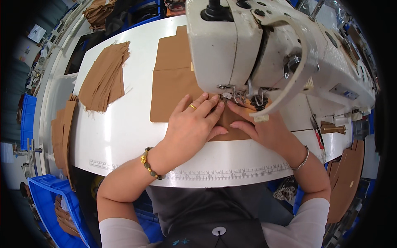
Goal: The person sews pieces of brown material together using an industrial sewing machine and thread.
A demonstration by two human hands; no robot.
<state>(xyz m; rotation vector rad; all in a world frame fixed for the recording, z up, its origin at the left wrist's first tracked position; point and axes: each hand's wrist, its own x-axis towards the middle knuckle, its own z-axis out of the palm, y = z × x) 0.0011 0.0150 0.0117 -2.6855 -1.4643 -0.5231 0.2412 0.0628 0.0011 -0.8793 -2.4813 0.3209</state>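
A flat brown fabric panel (171, 93) lies on the white sewing table (140, 140), its right part passing under the head of a white sewing machine (215, 53). My left hand (192, 120) rests flat on the panel, fingers stretched toward the presser foot (236, 96). On the other side of the foot, my right hand (266, 128) presses on the cloth with its index finger and thumb apart. Both hands are open, their fingertips close to the needle area. The machine's guard partly covers my right hand, and the needle tip cannot be made out.
A fanned stack of brown fabric strips (103, 78) lies at the left. More brown pieces (64, 136) hang over the left edge, above a blue crate (45, 194). Red-handled snips (318, 134) and a small brown piece (333, 129) lie at the right, near larger brown panels (349, 177).
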